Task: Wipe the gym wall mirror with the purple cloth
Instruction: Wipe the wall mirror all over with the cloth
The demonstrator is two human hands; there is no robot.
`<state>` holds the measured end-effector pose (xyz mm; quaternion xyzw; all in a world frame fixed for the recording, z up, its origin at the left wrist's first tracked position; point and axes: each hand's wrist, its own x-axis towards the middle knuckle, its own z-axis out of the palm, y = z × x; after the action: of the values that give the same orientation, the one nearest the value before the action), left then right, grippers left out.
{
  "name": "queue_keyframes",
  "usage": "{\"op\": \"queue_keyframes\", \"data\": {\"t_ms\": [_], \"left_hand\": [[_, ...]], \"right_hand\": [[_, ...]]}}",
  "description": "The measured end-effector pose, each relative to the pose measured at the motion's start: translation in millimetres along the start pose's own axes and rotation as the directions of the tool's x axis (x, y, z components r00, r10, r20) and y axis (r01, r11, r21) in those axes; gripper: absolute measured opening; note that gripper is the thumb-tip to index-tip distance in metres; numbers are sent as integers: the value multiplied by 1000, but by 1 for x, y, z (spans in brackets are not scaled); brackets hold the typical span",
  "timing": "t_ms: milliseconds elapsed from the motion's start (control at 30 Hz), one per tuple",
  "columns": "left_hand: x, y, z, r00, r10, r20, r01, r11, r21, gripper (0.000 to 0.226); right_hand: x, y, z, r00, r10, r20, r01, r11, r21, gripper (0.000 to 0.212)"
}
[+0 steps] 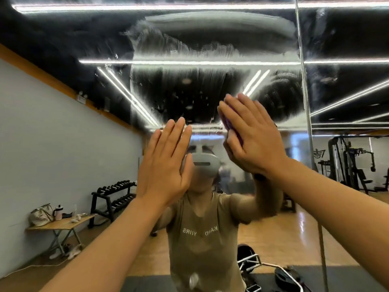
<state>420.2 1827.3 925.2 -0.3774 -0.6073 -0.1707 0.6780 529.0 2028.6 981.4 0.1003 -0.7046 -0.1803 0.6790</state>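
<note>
The wall mirror (202,85) fills the view, with wet streaks and smears across its upper middle. My right hand (254,135) lies flat with straight fingers and presses the purple cloth (231,127) against the glass; only a thin strip of the cloth shows at the hand's left edge. To its left, my left hand (166,163) is raised with straight fingers, palm toward the mirror, holding nothing. Whether it touches the glass I cannot tell. The reflection of the person with a headset sits behind both hands.
A vertical seam (305,98) splits the mirror panels at the right. Reflected in the glass are a folding table (61,225) with bags and a bottle, a dumbbell rack (114,194), weight machines (349,165) and equipment on a dark floor mat (261,268).
</note>
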Motion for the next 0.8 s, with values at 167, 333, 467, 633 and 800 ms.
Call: {"op": "queue_keyframes", "data": {"t_ms": [167, 333, 467, 633, 800], "left_hand": [[-1, -1, 0, 1000, 5, -1, -5, 1000, -27, 61], [-1, -1, 1, 1000, 8, -15, -9, 999, -33, 60], [-2, -1, 1, 1000, 6, -19, -8, 998, -61, 59], [-2, 1, 1, 999, 7, -35, -10, 997, -73, 59], [-2, 2, 2, 995, 11, -99, -19, 996, -83, 57]], "right_hand": [[39, -13, 11, 964, 254, -79, -253, 967, 29, 63], [-20, -57, 17, 977, 203, -71, -201, 979, 35, 61], [-71, -67, 12, 999, -11, 46, 10, 1000, 23, 59], [-94, -55, -1, 950, -263, 169, 259, 965, 49, 58], [-42, -31, 1, 926, -339, 169, 336, 941, 45, 58]]}}
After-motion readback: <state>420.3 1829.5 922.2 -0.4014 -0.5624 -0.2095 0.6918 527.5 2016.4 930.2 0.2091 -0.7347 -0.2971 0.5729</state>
